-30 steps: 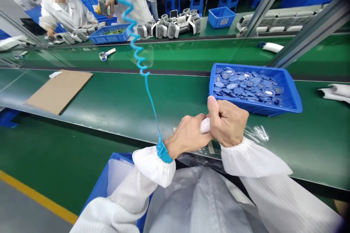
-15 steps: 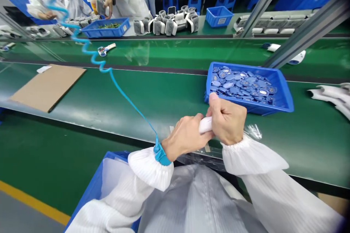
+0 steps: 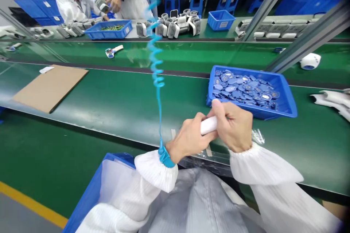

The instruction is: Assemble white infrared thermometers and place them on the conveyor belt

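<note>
My left hand (image 3: 188, 138) and my right hand (image 3: 235, 125) are both closed round one small white plastic part (image 3: 208, 125), held between them above the near edge of the green belt (image 3: 123, 102). Only a short white piece of it shows between the fingers. A blue wrist strap (image 3: 165, 156) sits on my left wrist, and its coiled blue cord (image 3: 154, 54) rises upward. Just beyond my right hand stands a blue tray (image 3: 287, 103) filled with several small blue-grey parts (image 3: 243, 89).
A cardboard sheet (image 3: 50, 87) lies on the belt at the left. White housings (image 3: 332, 98) lie at the right edge. A blue bin lined with clear plastic (image 3: 90, 200) is below my arms. Across the far belt, people in white coats handle white devices (image 3: 177, 23) and blue trays (image 3: 109, 31).
My hands have shifted slightly right and up, still holding the white part. The coiled cord swung from the left back to the middle. A white device on the far belt moved right.
</note>
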The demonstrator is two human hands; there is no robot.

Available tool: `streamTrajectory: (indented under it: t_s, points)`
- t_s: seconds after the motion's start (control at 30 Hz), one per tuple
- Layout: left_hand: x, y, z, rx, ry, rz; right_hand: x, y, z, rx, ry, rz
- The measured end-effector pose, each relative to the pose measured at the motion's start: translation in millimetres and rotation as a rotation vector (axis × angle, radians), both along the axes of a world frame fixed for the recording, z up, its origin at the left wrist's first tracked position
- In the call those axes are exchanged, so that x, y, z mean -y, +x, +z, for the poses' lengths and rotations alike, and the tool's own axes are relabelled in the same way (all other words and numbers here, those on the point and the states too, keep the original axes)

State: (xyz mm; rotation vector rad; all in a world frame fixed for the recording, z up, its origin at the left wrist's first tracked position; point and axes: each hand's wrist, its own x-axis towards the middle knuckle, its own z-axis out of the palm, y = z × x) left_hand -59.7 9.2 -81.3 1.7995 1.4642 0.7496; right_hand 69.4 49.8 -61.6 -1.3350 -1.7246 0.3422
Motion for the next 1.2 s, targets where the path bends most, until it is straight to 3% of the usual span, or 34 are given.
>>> streamTrajectory:
  t_s: [0.13,0.23,0.3,0.43,0.5,0.6,0.7,0.83,0.93,1.07,1.2]
  points:
    - [0.1,9.5,-5.5,-0.250,0.087,0.018,-0.8,-10.7,-6.7,-0.017,0.024,-0.076]
    - [4.0,-1.0,-1.5,-0.172,0.085,-0.003,-8.3,-1.7,1.5,0.052,-0.057,0.070]
    - [6.7,-19.8,4.4,-0.107,0.073,0.018,-24.3,17.0,12.6,0.079,-0.167,0.144]
    - [4.8,-59.8,14.4,-0.156,0.156,0.071,-82.8,58.4,23.9,0.248,-0.241,0.027]
    - [-1.0,-65.9,15.9,-0.322,0.227,0.068,-113.0,65.3,16.8,0.336,-0.250,0.021]
    - [-13.1,-56.0,14.7,-0.656,0.269,-0.025,-142.0,57.3,-1.8,0.367,-0.283,0.077]
    - [-22.6,-45.4,13.0,-0.699,0.232,-0.026,-150.8,47.9,-11.5,0.361,-0.313,0.111]
    - [-24.4,-54.3,15.1,-0.203,0.073,0.210,-138.2,54.5,0.2,0.290,-0.324,0.141]
    - [-21.5,-59.8,20.5,0.073,-0.057,0.206,-107.4,62.0,15.9,0.070,-0.392,0.233]
    - [-19.9,-41.8,30.5,-0.011,-0.026,0.069,-50.8,59.1,29.5,-0.338,-0.575,0.385]
    - [-21.6,-18.9,36.0,-0.146,0.095,-0.031,-13.6,49.5,32.0,-0.419,-0.549,0.430]
